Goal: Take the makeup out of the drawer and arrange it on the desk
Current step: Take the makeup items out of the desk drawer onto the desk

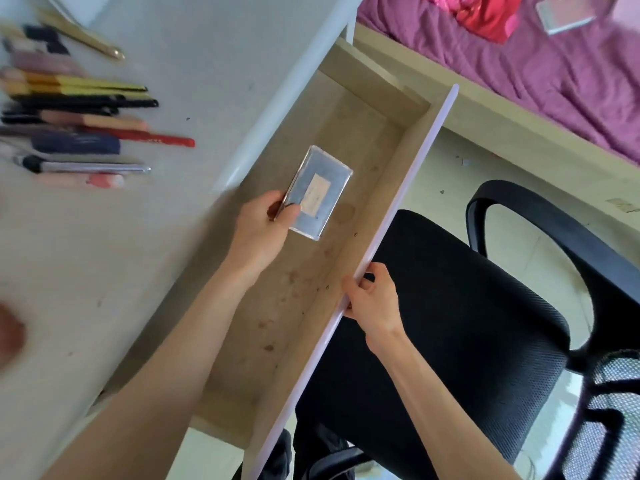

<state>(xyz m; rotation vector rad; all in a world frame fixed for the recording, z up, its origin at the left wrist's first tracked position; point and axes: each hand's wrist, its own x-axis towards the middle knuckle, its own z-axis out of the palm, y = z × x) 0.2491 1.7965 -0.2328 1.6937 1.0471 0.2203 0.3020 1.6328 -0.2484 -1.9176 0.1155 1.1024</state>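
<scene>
A flat silver makeup case with a pale label is held above the open drawer, which otherwise looks bare and stained. My left hand pinches the case's near end between thumb and fingers. My right hand grips the drawer's white front panel, thumb on the inner side and fingers curled over the outer side. On the white desk at the upper left, several pencils, tubes and brushes lie side by side in a row.
A black mesh office chair stands right behind the drawer front. A bed with a purple cover and a wooden frame fills the upper right. A blurred reddish object sits at the desk's left edge.
</scene>
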